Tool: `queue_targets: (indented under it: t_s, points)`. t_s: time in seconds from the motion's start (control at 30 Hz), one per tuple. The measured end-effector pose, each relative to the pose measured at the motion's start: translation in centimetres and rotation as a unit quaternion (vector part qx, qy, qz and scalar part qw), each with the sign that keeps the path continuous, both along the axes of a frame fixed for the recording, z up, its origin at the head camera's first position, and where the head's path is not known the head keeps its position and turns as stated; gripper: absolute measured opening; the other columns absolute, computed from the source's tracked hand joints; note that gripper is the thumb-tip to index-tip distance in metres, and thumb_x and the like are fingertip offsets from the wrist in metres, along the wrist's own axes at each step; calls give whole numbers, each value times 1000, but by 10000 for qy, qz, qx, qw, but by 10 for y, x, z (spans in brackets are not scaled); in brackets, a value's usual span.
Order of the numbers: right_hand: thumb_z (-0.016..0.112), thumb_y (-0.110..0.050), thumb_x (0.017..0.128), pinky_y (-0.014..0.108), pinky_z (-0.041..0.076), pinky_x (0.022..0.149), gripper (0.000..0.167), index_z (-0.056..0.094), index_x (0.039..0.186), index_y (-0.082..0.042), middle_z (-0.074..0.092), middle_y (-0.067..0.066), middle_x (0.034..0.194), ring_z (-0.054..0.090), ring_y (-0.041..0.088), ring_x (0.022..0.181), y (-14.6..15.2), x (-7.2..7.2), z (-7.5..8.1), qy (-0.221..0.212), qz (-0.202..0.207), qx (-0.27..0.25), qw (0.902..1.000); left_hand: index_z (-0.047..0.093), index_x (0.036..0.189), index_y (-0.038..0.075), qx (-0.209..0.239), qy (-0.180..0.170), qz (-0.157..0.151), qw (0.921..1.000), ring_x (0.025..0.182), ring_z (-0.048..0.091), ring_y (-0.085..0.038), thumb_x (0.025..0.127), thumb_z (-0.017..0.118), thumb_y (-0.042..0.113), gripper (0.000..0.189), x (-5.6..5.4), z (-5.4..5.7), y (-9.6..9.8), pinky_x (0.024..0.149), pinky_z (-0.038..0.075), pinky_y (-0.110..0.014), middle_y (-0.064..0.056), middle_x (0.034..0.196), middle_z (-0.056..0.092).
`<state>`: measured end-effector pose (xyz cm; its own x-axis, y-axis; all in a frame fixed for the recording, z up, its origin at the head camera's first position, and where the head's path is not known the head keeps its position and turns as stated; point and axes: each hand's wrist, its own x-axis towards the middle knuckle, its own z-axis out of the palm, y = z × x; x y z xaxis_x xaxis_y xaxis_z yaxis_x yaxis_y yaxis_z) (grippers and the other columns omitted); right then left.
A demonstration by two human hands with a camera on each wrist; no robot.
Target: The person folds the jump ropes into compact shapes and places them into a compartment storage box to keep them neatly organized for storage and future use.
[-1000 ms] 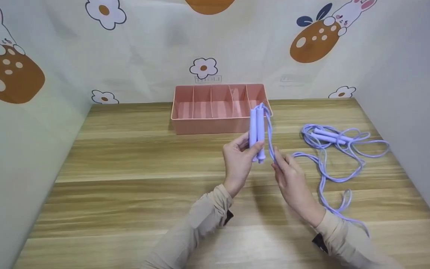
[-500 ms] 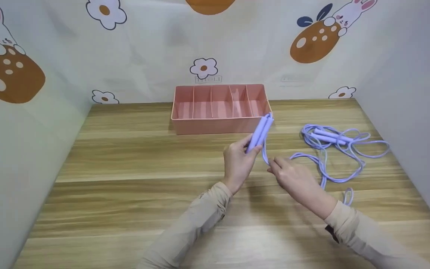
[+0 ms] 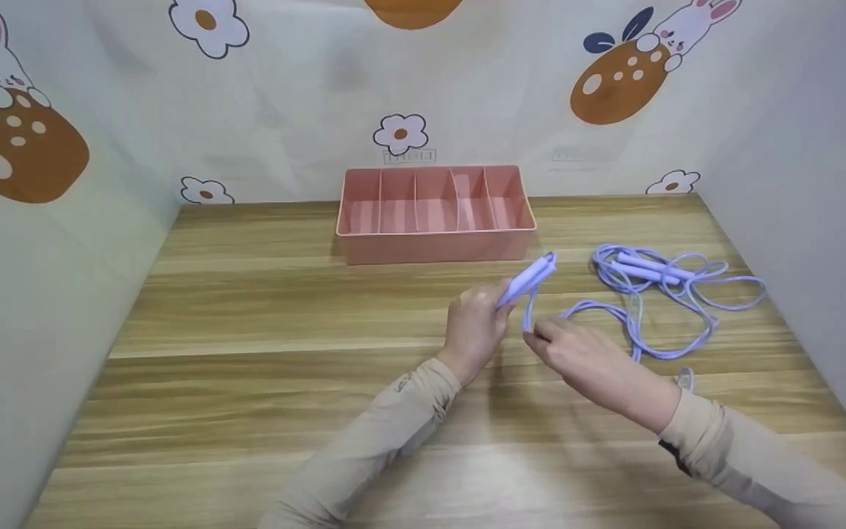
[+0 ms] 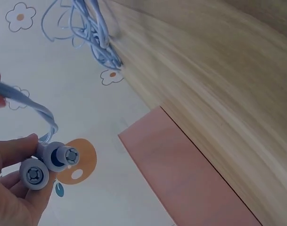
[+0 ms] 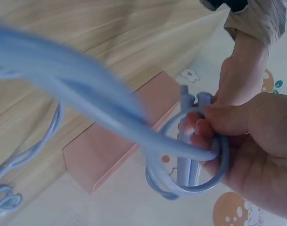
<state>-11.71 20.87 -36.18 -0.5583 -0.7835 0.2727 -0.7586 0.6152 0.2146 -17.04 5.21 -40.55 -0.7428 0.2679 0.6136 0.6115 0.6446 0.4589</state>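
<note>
My left hand [image 3: 474, 327] grips the two light purple handles [image 3: 527, 279] of a jump rope side by side, tilted up to the right. In the left wrist view the ends of both handles [image 4: 35, 174] face the camera. From their top, doubled cord [image 3: 530, 308] hangs down to my right hand [image 3: 584, 360], which pinches it with curled fingers. A loop of cord [image 5: 223, 165] passes round the right fingers in the right wrist view. More cord [image 3: 599, 305] trails from that hand over the table.
At the back stands a pink box [image 3: 434, 248] with several compartments. Another purple jump rope [image 3: 654, 272] lies loosely coiled on the right of the wooden table [image 3: 247, 308]. Its cord and the trailing cord lie close together. Patterned walls [image 3: 305, 95] enclose the back and sides.
The left hand has turned, tipping the handles from upright to a rightward slant and lowering their tops from in front of the box. The right hand has moved slightly down with the cord.
</note>
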Motion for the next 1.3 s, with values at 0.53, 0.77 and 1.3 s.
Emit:
queue_targets:
  t_s: [0.53,0.77,1.3]
  points:
    - [67,-1,77,26,54,61,9,70,84,-7,69,1,81,64,12,72,19,-33,31,-2609,462,-1670,9497,68,95,10,-2021,1801,-948,9580,72,62,-9,74,63,-2,25,8,-1,-5,62,53,-16,3,83,68]
    - [63,-6,83,18,51,61,8,67,88,-1,69,6,84,61,6,73,32,-49,38,-4890,311,-2353,8394,68,95,8,-1669,2443,-1607,9416,81,65,-10,84,58,4,15,9,-4,-14,77,51,-15,0,91,69]
    - [57,-8,88,9,37,47,11,64,89,-16,60,-9,74,48,-1,56,30,-66,9,-6270,1018,-4391,6354,59,101,-1,531,2424,-1906,9498,79,67,-16,77,69,4,27,15,-4,-15,81,49,-13,-10,88,69]
